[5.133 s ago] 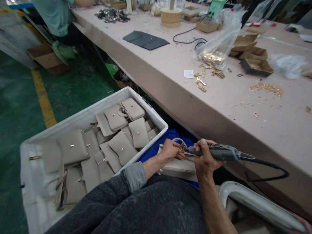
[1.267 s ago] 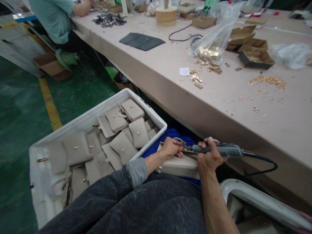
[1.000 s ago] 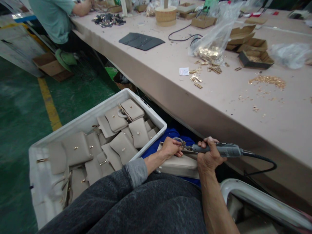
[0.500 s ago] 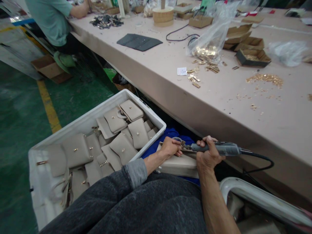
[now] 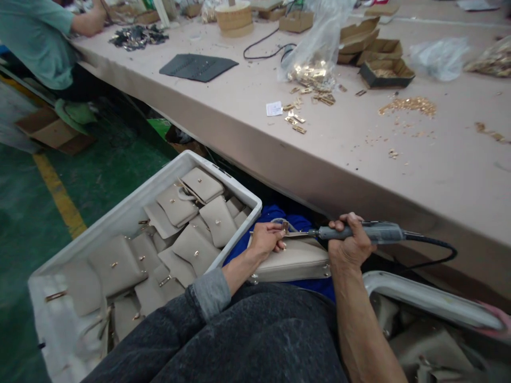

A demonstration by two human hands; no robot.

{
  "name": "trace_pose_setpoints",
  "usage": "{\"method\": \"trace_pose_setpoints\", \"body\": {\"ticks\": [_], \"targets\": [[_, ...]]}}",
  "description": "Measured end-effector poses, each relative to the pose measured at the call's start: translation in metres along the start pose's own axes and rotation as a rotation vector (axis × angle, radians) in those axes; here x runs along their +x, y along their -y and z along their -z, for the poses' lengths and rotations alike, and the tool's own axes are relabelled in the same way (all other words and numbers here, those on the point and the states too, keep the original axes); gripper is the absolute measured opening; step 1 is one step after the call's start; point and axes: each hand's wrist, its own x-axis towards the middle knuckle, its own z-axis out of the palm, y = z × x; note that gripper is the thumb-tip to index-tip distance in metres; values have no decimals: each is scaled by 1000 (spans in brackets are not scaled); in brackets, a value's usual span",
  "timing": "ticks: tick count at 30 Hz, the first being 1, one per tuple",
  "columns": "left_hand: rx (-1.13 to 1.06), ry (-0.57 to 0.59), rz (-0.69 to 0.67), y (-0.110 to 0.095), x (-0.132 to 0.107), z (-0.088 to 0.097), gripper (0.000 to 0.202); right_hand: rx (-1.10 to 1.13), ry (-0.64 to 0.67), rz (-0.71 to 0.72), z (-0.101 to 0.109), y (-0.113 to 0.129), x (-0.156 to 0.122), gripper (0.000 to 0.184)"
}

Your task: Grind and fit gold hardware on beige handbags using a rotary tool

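On my lap lies a beige handbag (image 5: 295, 260), its flap edge raised towards me. My left hand (image 5: 268, 239) is closed on that flap, fingers pinched beside a small gold metal plate (image 5: 285, 227). My right hand (image 5: 351, 239) wraps round a grey electric screwdriver (image 5: 381, 232), held level with its tip pointing left. The tip is a short way right of the gold plate, apart from it. A black cable (image 5: 435, 246) runs from the back end of the screwdriver.
A white crate (image 5: 147, 178) of beige bags stands left; another white bin (image 5: 431, 298) with bags is at lower right. The table (image 5: 339, 175) ahead bears gold fittings (image 5: 295, 118), a small open box (image 5: 387, 73) and a black sheet (image 5: 198, 67). Another person (image 5: 43, 42) sits far left.
The screwdriver has drawn back to the right, so its tip is now away from the gold plate. More of the bag's front shows. The view has shifted to the right.
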Motion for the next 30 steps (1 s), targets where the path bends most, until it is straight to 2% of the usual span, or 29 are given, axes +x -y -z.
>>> {"method": "trace_pose_setpoints", "body": {"ticks": [8, 11, 15, 20, 24, 27, 30], "targets": [[-34, -66, -14, -20, 12, -8, 7, 85, -69, -261, 12, -7, 5, 39], [32, -78, -61, -23, 15, -7, 7, 102, -76, -360, 17, -11, 10, 37], [206, -91, -152, -25, 23, -8, 4, 175, -102, -506, 26, -15, 20, 33], [446, -133, -208, -36, 27, -14, 8, 165, -149, -585, 34, -18, 20, 31], [697, -110, -339, -54, 14, -11, 9, 195, -147, -645, 44, -16, 9, 34], [928, -89, -494, -70, -1, -1, 9, 269, -130, -734, 55, -12, 2, 34], [1087, -104, -575, -79, -11, 11, 8, 301, -153, -773, 63, -5, -2, 32]]}}
